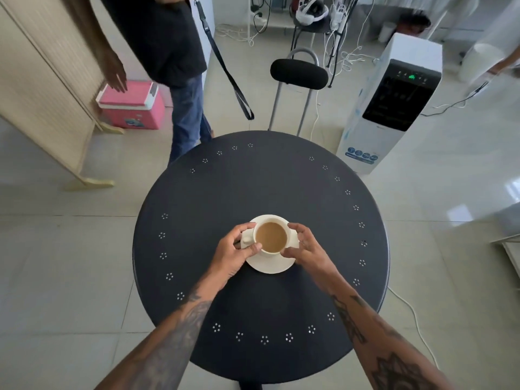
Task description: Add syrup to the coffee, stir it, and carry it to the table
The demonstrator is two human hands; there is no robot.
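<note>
While resting on the round dark table (261,178), white cup (270,237) of milky coffee on white saucer (270,266), between both sets of fingers. Left hand (236,250) curled against cup's left side and saucer edge, thumb touching cup wall. Right hand (305,247) fingers spread, tips at cup's right side and saucer rim; firm grip or mere touch: cannot tell. Beyond the fingertips, black chair (298,74) and white cooler unit (394,102).
</note>
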